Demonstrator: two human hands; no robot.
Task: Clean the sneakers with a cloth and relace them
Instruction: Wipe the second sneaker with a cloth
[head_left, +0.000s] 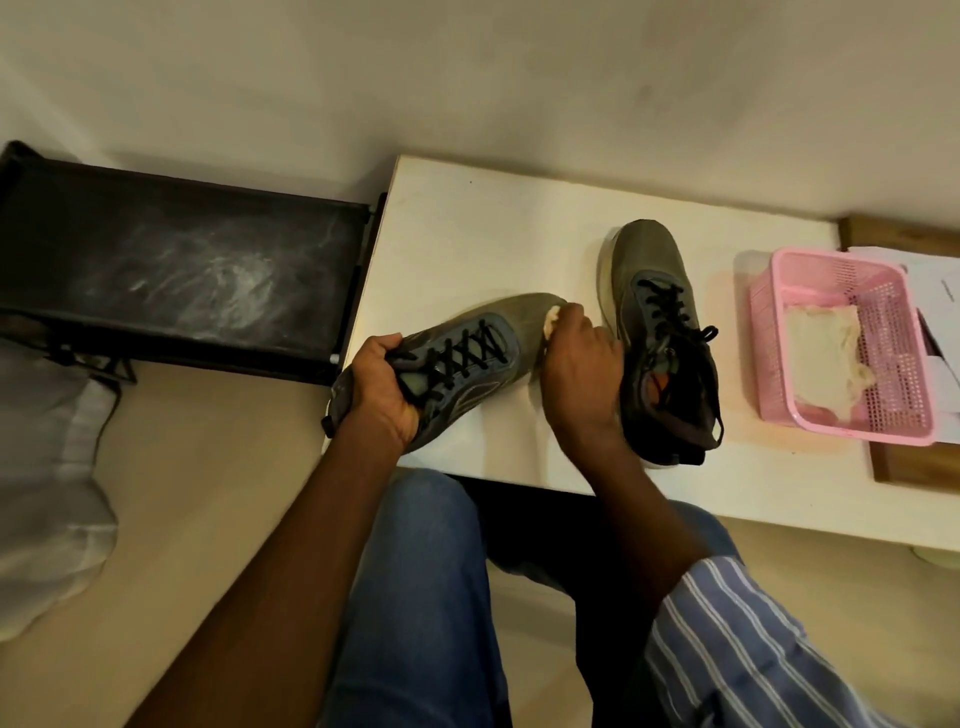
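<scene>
1. I see the near sneaker (470, 358) lying tilted at the left front edge of the white table (467, 228): grey-olive mesh upper, bluish lace panel, black laces crossed tight up the tongue.
2. My left hand (382, 387) is closed around its heel and collar, fingers tucked inside the opening.
3. My right hand (579, 364) is clenched on a small pale cloth (551, 317), pressing it against the toe side of that sneaker.
4. The second sneaker (657, 332) stands just right of the right hand on the table, same worn mesh, pale sole rim, laces loose.
5. Further right on the table sits a pink plastic lattice basket (893, 332) holding a crumpled cream rag (823, 348).
</scene>
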